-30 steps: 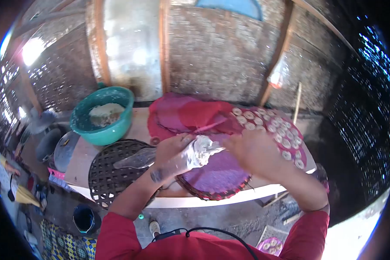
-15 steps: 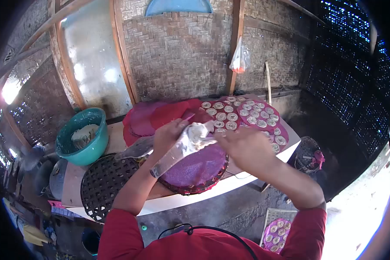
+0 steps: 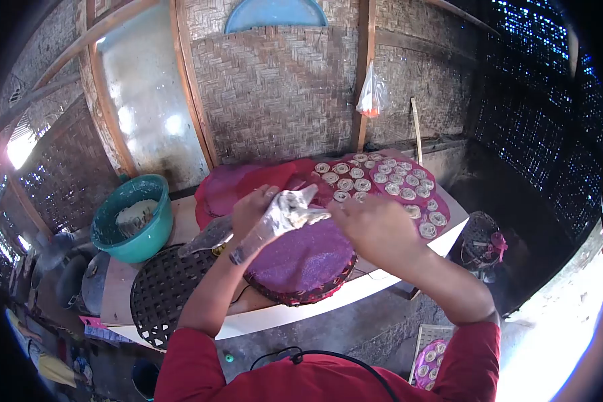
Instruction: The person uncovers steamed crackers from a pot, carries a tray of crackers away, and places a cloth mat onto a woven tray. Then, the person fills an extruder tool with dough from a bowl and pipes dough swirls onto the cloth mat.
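Note:
My left hand (image 3: pixel 251 209) is closed around a clear plastic bag (image 3: pixel 260 236) with whitish, sticky dough at its upper end. Close by on the right, my right hand (image 3: pixel 368 224) has its fingers pressed together at a pale tip sticking out of the bag; what they grip there is too small to make out. Both hands are above a round tray covered in purple mesh (image 3: pixel 301 261). Behind them, pale coiled rounds (image 3: pixel 345 184) lie in rows on magenta cloth. A second clear plastic piece (image 3: pixel 208 238) is left of my left hand.
A green basin (image 3: pixel 137 234) with pale dough stands at the table's left. A dark woven tray (image 3: pixel 161 291) lies before it. Red cloth (image 3: pixel 261 177) is at the back. More rounds sit on a low rack (image 3: pixel 430 358) by my right elbow. A person's yellow clothing (image 3: pixel 55 370) shows at lower left.
The camera view has swung to the right since the first frame. Both hands stay close together at the bag, with my left hand still around it.

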Tool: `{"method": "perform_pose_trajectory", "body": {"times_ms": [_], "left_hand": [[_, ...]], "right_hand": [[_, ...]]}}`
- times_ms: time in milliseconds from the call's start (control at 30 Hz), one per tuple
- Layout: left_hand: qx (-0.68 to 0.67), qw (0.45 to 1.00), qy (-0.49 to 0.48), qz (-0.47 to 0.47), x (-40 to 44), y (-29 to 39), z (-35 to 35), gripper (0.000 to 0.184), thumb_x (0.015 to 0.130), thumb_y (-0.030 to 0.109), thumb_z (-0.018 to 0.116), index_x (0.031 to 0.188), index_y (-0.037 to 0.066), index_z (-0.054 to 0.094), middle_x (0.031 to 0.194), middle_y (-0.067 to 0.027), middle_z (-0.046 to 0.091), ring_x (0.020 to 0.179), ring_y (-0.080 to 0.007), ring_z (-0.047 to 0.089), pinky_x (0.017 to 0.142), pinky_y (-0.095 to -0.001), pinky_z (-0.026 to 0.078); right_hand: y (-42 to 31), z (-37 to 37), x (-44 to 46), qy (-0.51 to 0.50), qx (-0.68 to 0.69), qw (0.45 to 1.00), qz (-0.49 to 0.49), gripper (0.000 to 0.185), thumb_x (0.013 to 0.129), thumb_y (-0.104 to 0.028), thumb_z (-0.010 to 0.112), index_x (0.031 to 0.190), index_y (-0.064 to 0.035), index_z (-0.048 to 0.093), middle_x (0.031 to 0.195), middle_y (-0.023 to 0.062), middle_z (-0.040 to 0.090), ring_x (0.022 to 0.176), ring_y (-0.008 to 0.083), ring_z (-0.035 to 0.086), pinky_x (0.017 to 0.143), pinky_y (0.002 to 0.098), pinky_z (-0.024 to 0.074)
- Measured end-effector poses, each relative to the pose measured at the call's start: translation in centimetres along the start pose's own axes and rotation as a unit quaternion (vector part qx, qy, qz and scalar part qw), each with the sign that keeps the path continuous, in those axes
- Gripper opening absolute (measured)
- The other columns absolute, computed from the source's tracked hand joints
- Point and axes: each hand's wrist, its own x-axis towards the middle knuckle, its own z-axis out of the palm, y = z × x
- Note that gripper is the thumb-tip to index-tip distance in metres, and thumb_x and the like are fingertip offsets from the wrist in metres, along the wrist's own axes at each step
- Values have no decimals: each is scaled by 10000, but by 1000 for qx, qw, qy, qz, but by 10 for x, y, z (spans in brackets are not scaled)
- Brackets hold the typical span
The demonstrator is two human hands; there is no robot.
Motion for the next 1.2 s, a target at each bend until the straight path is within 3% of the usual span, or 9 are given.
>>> {"method": "perform_pose_trajectory", "body": {"times_ms": [200, 267, 300, 467, 733, 900, 1000, 1067, 1200], "left_hand": [[-2, 999, -32, -7, -17, -27, 25, 290, 710, 316, 648, 874, 88, 575, 856, -99, 593, 787, -276, 610, 654, -386, 505], [-129, 986, 94, -46, -28, -69, 52, 325, 673, 331, 693, 858, 83, 592, 852, -94, 604, 782, -265, 611, 685, -373, 516], [110, 991, 61, 50, -23, -57, 22, 356, 652, 341, 709, 863, 76, 601, 880, -90, 611, 813, -257, 608, 720, -358, 516], [135, 977, 111, 119, -14, -18, -1, 392, 620, 346, 732, 888, 88, 608, 889, -84, 612, 852, -252, 605, 719, -352, 518], [-8, 999, -45, 3, -29, 12, -1, 316, 656, 325, 695, 862, 107, 596, 837, -84, 611, 731, -285, 610, 658, -390, 505], [219, 974, 27, 45, -25, -38, 0, 219, 693, 308, 686, 811, 134, 627, 783, -39, 640, 728, -225, 609, 685, -352, 500], [105, 989, 73, 76, -14, 8, -10, 228, 739, 295, 652, 887, 123, 627, 876, -77, 637, 846, -242, 611, 791, -359, 478], [87, 995, 43, -24, -6, 34, -14, 245, 720, 266, 666, 903, 106, 629, 945, -71, 642, 903, -241, 601, 836, -345, 473], [44, 989, 136, 25, -22, -23, 13, 300, 680, 265, 690, 898, 76, 608, 915, -98, 619, 877, -270, 597, 764, -365, 491]], "right_hand": [[-22, 24, -22, 20, 39, 999, 6, 340, 691, -93, 566, 1029, -57, 560, 710, 40, 551, 643, 193, 597, 533, 323, 486], [-8, -2, -32, 27, 45, 998, 30, 352, 686, -86, 564, 1038, -79, 575, 703, 30, 552, 619, 186, 595, 511, 309, 477], [-1, -8, -34, 34, 31, 997, 65, 310, 696, -91, 564, 1004, -65, 574, 708, 38, 564, 620, 189, 603, 512, 301, 479], [-2, -7, -24, 33, 19, 998, 47, 240, 700, -100, 571, 932, -40, 567, 708, 47, 576, 614, 196, 610, 514, 300, 482], [-23, 19, -37, 43, -3, 997, -65, 382, 711, -137, 563, 1085, -61, 550, 710, 28, 548, 596, 181, 573, 539, 286, 481], [6, 16, -68, 79, 254, 953, 142, 508, 718, -33, 577, 1218, -98, 522, 824, 97, 582, 752, 249, 612, 626, 339, 502], [-29, 68, -38, 207, 491, 826, 183, 499, 775, -23, 543, 1265, -100, 485, 892, 162, 583, 786, 304, 605, 638, 395, 490], [-60, 88, -24, 189, 481, 831, 205, 493, 815, -28, 512, 1295, -121, 455, 958, 218, 569, 823, 332, 600, 663, 417, 476], [-77, 108, -43, 191, 513, 816, 185, 439, 821, 18, 493, 1250, -73, 507, 796, 149, 592, 747, 253, 613, 672, 316, 474]]}}
